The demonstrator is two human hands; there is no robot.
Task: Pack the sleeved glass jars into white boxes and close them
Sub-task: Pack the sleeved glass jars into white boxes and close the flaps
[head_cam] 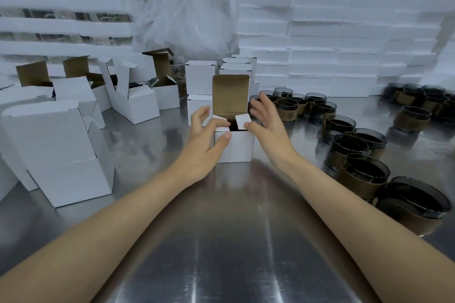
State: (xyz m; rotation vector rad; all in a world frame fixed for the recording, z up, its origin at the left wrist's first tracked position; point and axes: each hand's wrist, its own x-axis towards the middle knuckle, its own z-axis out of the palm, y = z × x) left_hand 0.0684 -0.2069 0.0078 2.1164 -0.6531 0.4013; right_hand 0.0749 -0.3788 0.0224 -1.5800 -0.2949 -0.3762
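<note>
A small white box (236,146) stands in the middle of the metal table (221,241), its brown-lined lid flap upright. Something dark shows through the gap between its two side flaps, which are folded partly inward. My left hand (205,140) touches the box's left side: the thumb lies against the front top edge and a finger presses the left flap. My right hand (267,123) is beside the box's right side, fingers spread and its thumb on the right flap. Several dark glass jars with brown sleeves (354,152) stand to the right.
Several open white boxes (135,103) crowd the left, a large one (59,152) nearest. Closed white boxes (200,76) are stacked behind the middle box. White foam slabs (332,39) and a plastic bag (192,15) fill the back.
</note>
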